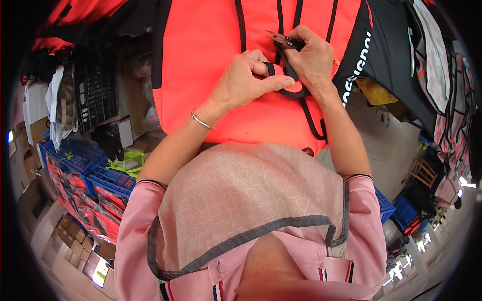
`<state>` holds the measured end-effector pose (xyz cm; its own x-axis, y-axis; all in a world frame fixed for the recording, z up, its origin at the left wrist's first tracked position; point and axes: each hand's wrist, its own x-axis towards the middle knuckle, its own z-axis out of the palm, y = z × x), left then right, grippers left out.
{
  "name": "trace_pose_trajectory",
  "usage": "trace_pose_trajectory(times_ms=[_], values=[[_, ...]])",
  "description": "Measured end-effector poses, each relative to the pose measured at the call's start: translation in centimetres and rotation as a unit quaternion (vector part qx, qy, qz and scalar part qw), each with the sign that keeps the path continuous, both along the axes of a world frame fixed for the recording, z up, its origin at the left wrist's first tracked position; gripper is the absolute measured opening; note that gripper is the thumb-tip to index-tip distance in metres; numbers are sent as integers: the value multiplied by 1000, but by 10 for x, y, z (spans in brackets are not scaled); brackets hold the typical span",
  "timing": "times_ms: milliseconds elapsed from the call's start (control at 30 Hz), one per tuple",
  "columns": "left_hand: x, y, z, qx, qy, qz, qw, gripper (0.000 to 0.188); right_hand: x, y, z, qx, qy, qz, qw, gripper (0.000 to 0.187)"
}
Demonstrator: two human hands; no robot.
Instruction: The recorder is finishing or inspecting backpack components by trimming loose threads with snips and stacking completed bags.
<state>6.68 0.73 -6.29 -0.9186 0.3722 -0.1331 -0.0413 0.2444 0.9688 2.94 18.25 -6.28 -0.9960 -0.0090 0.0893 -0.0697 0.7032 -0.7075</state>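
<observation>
A bright coral-red fabric piece (pixel 201 55) with black straps and black edging, which looks like a bag, spreads out in front of me. My left hand (pixel 246 80) lies on it, fingers curled round a black strap (pixel 270 68) and thumb stretched to the right. In my right hand (pixel 311 57) is a small pair of dark thread snips (pixel 285 40), their pointed blades facing left, slightly apart. Beneath that hand, a black strap loop (pixel 296 89) curves beside my left thumb. Part of the strap is hidden by my fingers.
Black fabric with white lettering (pixel 359 65) borders the red piece on the right. Blue crates (pixel 108 175) with red-and-black pieces stand at the left, near a black plastic grate (pixel 95 95). Grey-and-red pieces (pixel 452 100) hang at far right. A wooden stool (pixel 423 172) stands below them.
</observation>
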Motion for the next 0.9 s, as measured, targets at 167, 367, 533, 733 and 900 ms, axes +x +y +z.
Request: trace_pose_trajectory(times_ms=[167,367,533,733,900], values=[[-2,5,1,-52,-10,-8,999,31,9,-6,-8,-12,52,-25,998,12],[13,8,-7,27,35,65,997,24,19,5,-3,-213,71,-36,974,25],[11,5,-12,17,25,62,998,30,49,33,36,-83,139,149,975,39],[8,5,-17,19,29,45,998,43,59,38,34,89,185,325,923,39],[5,3,-14,-43,32,14,998,47,48,34,45,176,240,427,854,25]])
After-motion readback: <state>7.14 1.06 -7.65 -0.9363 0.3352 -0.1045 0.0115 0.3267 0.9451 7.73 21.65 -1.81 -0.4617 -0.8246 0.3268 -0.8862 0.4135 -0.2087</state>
